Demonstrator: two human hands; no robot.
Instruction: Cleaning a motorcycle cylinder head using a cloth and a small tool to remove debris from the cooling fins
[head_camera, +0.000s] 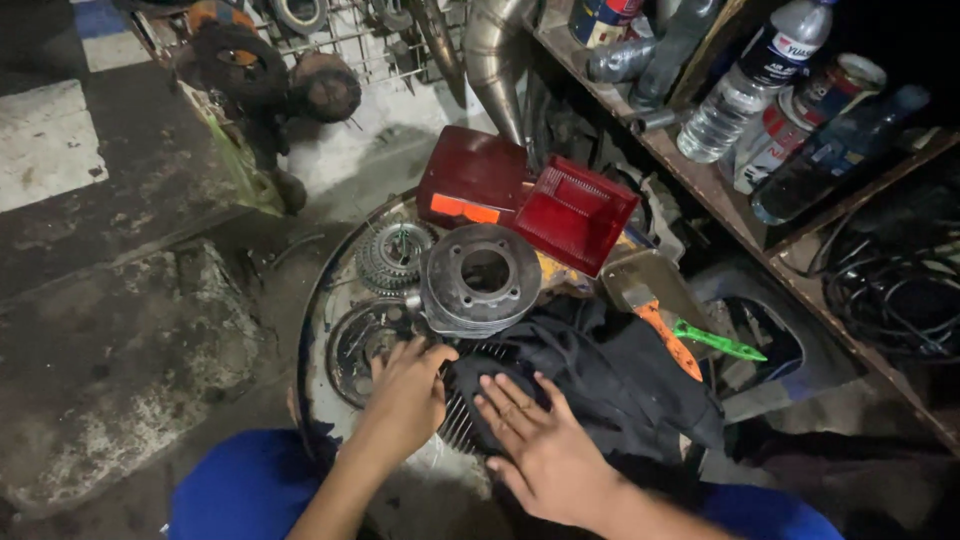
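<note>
My left hand (408, 392) rests with curled fingers on a finned metal engine part (458, 425) at the near side of a round drum top (312, 330). My right hand (545, 450) lies flat, palm up and fingers apart, on a black cloth (610, 370) draped over that part. Just beyond my left hand stands a grey engine cylinder (482, 280) with a round bore. A toothed sprocket (392, 255) and a dark round plate (360, 345) lie to its left.
Two red tail-light lenses (570, 210) lean behind the cylinder. A scraper with an orange handle (665, 335) and a green tool (718, 343) lie to the right. Shelves at right hold plastic bottles (745, 85), cans and black cables (895, 290). Concrete floor lies at left.
</note>
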